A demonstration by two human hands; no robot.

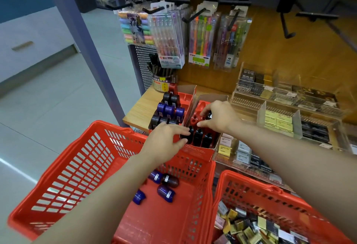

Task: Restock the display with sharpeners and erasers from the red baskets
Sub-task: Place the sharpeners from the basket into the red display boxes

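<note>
While both arms reach forward over the baskets, the left hand (166, 141) sits at the near left corner of the right display box (202, 153), its fingers curled onto a black sharpener (190, 134) in the near row; the grip looks like a pinch, thumb below and fingers on top. Beside that sharpener stand two more black sharpeners (202, 138) in the same row, upright in the red tray. Farther in, the right hand (218, 116) hovers over the middle of this box with its fingers bent down round another black sharpener (208, 116), most of which is hidden by the hand. Bare red slots (195, 120) show between the two hands.

Just left, touching this box, is a second display box (191, 97) holding rows of blue sharpeners (170, 109) and black ones, nearly full toward the near side. Both boxes rest on a wooden shelf (139, 108).

Near and below, the left red basket (77, 166) holds a few loose blue and dark sharpeners (166, 192) on its floor, close to its far right corner. To its right, touching it, the right red basket (251, 187) is heaped with small wrapped erasers (249, 228).

Right of the boxes, clear trays (280, 108) hold stacked erasers in yellow, white and dark wrappers. On the far wooden wall, packs of coloured pens (170, 39) hang from black hooks, and a cup of dark pens (162, 77) stands at the far left of the shelf
</note>
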